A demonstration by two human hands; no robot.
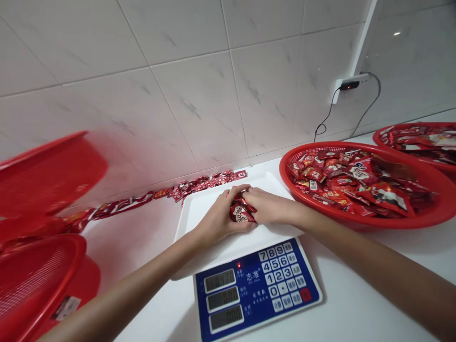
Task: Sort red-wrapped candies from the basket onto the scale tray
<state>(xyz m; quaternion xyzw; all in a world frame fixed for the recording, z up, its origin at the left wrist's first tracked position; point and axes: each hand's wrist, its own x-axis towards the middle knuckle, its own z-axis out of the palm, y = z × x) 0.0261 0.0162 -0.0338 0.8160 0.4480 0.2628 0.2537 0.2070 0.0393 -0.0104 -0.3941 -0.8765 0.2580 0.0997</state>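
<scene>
Both hands meet over the white tray (194, 213) of a blue digital scale (256, 289). My left hand (223, 211) curls around a small bunch of red wrapped candies (242, 213) from the left side. From the right, my right hand (269, 206) closes on the same bunch, with its fingertips partly hidden among the wrappers. One packet with white lettering shows between the hands. The scale's display has lit digits, too faint to read surely.
A red basket (285, 180) full of red packets stands to the right, with another red basket (379, 135) behind it. Red plastic baskets (81, 256) stand at left. A row of red packets (208, 183) lies along the tiled wall. Cables hang from a power strip (338, 92).
</scene>
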